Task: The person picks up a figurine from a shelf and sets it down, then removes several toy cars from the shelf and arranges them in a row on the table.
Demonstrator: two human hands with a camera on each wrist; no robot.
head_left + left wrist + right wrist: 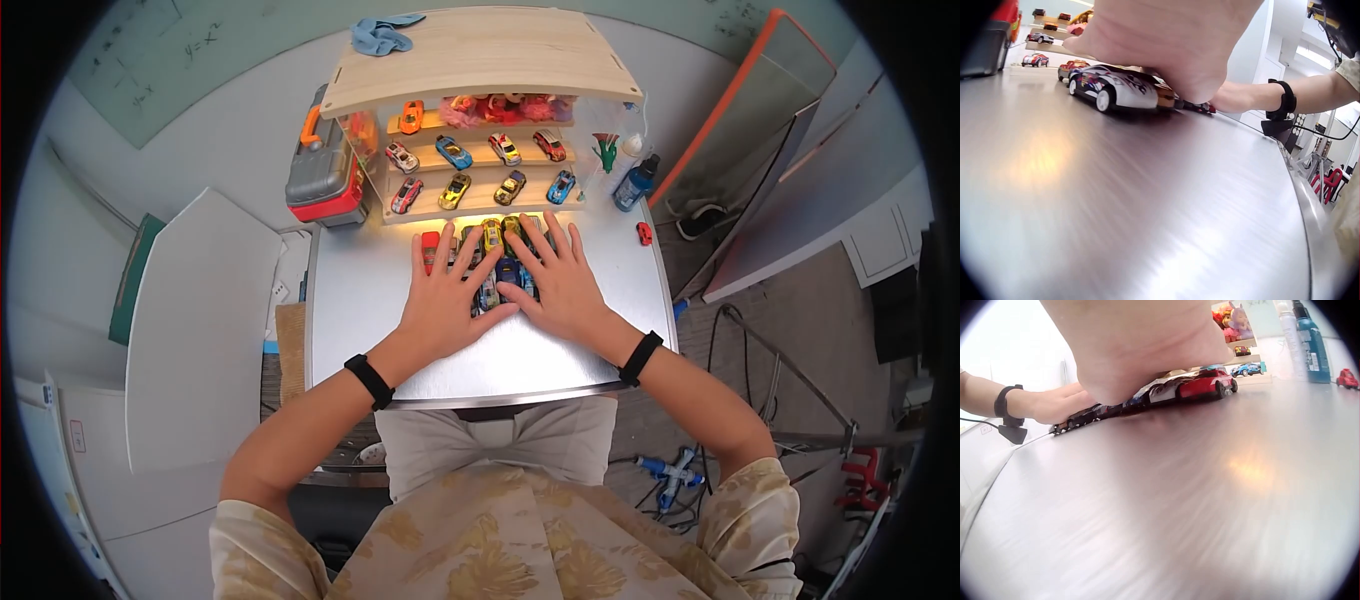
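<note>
Both hands lie over a tight cluster of several toy cars on the metal table, fingers spread and straight. The left hand covers the cluster's left part, by a red toy car. The right hand covers the right part, its thumb near the left thumb. Between them show a yellow toy car and a dark blue toy car. A white toy car with purple markings sits under the left palm in the left wrist view. Another red toy car stands beneath the right hand; other cars are partly hidden.
Behind the cluster stands a wooden display shelf with toy cars on its tiers and a blue cloth on top. A grey toolbox is at left. A blue bottle and a small red toy car are at right.
</note>
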